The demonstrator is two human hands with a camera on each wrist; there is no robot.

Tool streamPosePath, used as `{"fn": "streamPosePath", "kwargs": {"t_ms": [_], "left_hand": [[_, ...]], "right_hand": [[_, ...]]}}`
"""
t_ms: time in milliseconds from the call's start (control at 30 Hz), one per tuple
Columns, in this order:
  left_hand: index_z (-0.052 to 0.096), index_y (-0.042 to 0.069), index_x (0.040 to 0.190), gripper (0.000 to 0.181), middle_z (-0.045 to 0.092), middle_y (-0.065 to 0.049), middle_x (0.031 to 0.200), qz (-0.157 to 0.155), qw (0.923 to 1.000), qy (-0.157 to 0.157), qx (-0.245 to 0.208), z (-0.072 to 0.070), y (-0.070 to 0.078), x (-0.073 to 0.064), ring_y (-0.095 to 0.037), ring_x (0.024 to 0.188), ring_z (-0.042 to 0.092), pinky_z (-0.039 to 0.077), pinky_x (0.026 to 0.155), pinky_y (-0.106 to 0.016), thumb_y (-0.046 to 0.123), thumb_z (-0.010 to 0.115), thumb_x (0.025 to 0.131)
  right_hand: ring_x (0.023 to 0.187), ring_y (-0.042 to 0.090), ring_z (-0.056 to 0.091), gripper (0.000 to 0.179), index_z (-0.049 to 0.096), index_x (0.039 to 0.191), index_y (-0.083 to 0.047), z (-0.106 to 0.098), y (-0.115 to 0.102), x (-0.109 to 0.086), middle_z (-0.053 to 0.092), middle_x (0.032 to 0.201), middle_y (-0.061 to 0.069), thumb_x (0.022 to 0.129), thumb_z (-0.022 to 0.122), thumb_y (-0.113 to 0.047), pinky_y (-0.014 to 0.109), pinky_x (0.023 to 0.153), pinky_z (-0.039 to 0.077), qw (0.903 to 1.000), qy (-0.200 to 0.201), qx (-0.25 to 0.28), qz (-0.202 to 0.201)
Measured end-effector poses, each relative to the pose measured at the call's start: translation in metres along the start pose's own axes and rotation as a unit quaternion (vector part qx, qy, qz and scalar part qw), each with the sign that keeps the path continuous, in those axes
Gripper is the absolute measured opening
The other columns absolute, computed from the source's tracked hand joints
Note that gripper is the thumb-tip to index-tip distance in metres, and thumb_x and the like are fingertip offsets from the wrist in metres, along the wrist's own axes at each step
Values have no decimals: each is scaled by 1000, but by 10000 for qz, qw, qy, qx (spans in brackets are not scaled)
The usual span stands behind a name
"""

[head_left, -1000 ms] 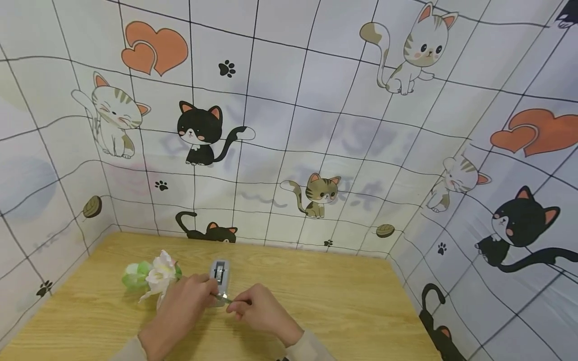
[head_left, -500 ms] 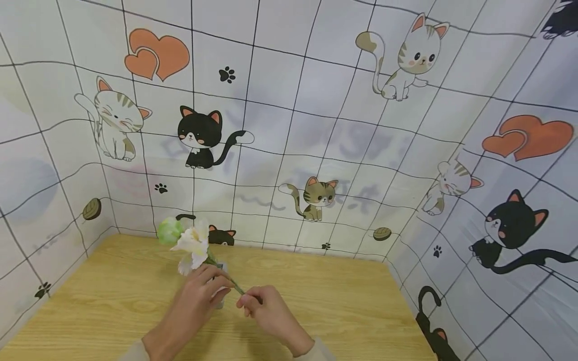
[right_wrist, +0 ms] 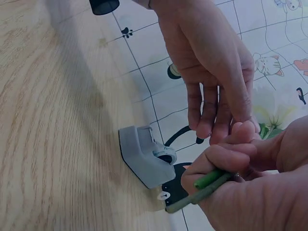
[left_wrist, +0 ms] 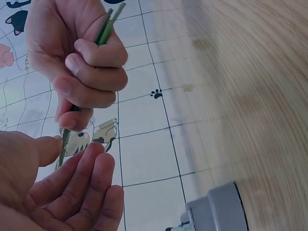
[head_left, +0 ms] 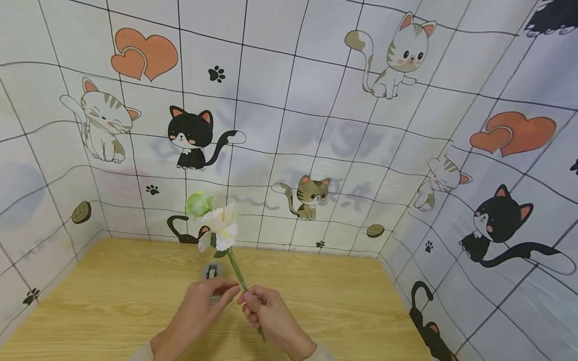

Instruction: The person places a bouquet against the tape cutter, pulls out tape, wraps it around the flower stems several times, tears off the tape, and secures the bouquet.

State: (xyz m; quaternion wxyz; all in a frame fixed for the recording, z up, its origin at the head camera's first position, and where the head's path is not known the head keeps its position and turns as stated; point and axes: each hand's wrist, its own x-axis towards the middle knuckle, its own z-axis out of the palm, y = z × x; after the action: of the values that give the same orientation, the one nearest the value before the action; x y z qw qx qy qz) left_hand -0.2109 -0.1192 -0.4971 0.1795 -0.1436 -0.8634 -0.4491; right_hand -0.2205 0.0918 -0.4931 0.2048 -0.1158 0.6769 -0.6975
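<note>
My right hand (head_left: 275, 313) grips the green stems (head_left: 237, 268) of a white flower (head_left: 221, 228) and a round pale green bloom (head_left: 198, 204). The bunch stands tilted, blooms up and to the left, and the cut stem ends (right_wrist: 204, 187) stick out below the fist. My left hand (head_left: 198, 303) is beside the stems with fingers relaxed and slightly bent. Its thumb (left_wrist: 50, 150) is at the stem in the left wrist view; whether it touches is unclear. Behind the left hand sits a grey tape dispenser (right_wrist: 147, 156), partly hidden by that hand in the head view.
The wooden table (head_left: 325, 296) runs back to a cloth wall (head_left: 271, 125) printed with cats, hearts and grid lines. Another cloth side stands at the right. A dark cylindrical thing (right_wrist: 103, 6) shows at the top of the right wrist view.
The flowers have swung up from the table at the left to stand near upright before the back wall. The left hand has let go of the stems; the right fist now grips them.
</note>
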Motion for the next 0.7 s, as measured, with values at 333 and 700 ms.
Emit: {"fn": "streamPosePath", "kwargs": {"t_ms": [333, 700], "left_hand": [[87, 22, 99, 10, 85, 14, 93, -547, 9976, -173, -394, 2, 17, 9, -3, 87, 82, 67, 80, -24, 28, 86, 107], [92, 20, 108, 10, 91, 7, 105, -695, 9925, -495, -872, 5, 15, -1, -4, 94, 84, 65, 81, -20, 27, 85, 108]], "right_hand": [[82, 10, 61, 29, 74, 128, 2, -9, -2, -4, 71, 92, -3, 122, 63, -25, 26, 78, 59, 9964, -786, 219, 249], [97, 12, 82, 33, 73, 147, 3, -21, 0, -13, 85, 108, -3, 122, 62, -16, 50, 104, 71, 9911, -1276, -116, 374]]}}
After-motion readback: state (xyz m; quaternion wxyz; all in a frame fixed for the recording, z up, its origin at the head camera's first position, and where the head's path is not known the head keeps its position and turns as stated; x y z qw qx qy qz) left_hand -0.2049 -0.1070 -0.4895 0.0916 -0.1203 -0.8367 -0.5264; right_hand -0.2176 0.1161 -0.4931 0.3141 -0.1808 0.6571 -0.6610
